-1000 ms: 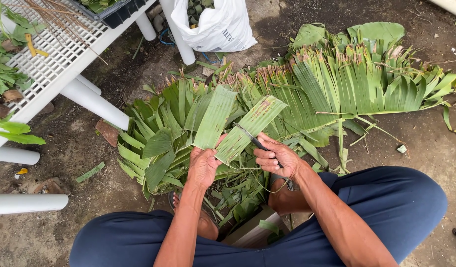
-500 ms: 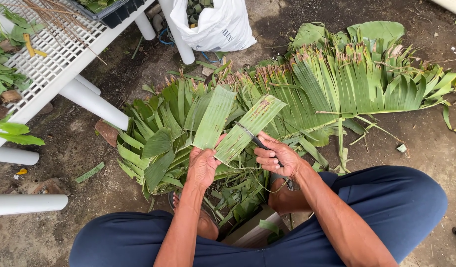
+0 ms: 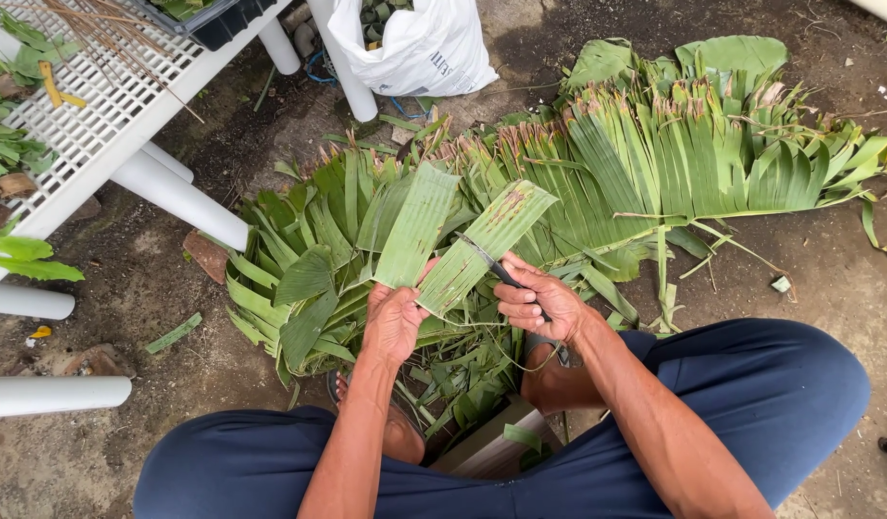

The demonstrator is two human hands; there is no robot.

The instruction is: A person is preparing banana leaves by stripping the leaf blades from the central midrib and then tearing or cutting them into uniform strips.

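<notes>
Two hands, leaf strip and knife over a heap of cut leaves on bare ground.

Left hand (image 3: 395, 322): closed around the near end of a green leaf strip (image 3: 484, 248), strip slanting up and away to the right, brown streaks near its far end. Right hand (image 3: 539, 306): clenched on a dark-handled knife (image 3: 489, 261), blade laid across the strip's right edge. Second leaf strip (image 3: 416, 225): just left of the first, near end hidden behind the left hand, so hold on it unclear. Underneath: leaf pile (image 3: 674, 154), fanned across the dirt from left to far right, with trimmed scraps (image 3: 462, 384) between the knees. Upper left: white slatted tabletop (image 3: 97, 135) on white tube legs, bearing loose greenery. Top centre: white plastic bag (image 3: 419, 48) standing on the ground, well apart from both hands.
</notes>
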